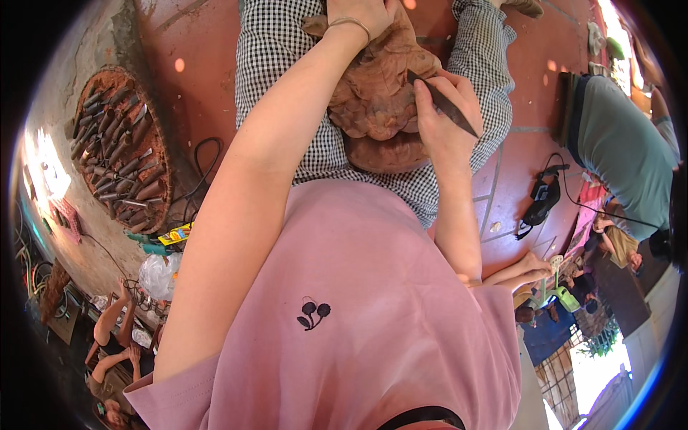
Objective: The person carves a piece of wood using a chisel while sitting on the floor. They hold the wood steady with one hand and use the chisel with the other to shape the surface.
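Note:
A reddish-brown wooden carving (380,89) with knobbly relief lies between my legs, over a rounded wooden piece (387,153). My left hand (362,13), with a bracelet at the wrist, rests on its far end; the upper picture edge cuts off most of its fingers. At the carving's right side, my right hand (451,118) is closed on a dark flat pointed piece (448,106) that looks like folded sandpaper. One tip of this piece reaches toward the carving's surface. Whether it touches the wood is hard to make out.
To the left, a round basket (168,172) holds several chisels and carving tools (118,154). A black cable (208,147) and a plastic bag (159,276) lie near it. On the tiled floor at right is a black corded device (541,201). Other people (623,143) sit around.

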Available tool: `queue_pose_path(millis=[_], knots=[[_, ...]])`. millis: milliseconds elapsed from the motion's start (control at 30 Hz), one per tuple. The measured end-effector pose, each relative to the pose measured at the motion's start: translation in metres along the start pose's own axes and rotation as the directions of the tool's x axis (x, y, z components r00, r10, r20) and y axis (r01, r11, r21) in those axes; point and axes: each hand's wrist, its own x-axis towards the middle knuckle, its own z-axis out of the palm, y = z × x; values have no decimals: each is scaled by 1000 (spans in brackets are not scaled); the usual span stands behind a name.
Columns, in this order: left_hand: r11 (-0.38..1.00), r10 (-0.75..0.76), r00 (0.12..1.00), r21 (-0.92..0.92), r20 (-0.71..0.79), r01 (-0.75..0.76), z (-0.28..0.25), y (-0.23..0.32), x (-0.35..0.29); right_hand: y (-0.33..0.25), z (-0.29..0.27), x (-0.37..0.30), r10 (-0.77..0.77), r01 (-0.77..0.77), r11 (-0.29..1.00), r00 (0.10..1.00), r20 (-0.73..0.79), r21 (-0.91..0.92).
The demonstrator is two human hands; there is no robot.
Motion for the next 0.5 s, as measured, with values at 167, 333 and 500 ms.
queue_pose_path(millis=[167, 333, 500], knots=[[1000, -28, 999, -1, 18, 28, -3, -5, -1, 14, -3, 4, 184, -205, 938, 978, 99, 280], [1000, -10, 1000, -1, 26, 10, 1, -2, 1, 12, -1, 1, 11, -12, 990, 1000, 9, 139], [999, -23, 999, 24, 37, 22, -4, -5, 0, 14, -17, 6, 274, -341, 894, 929, 250, 289]])
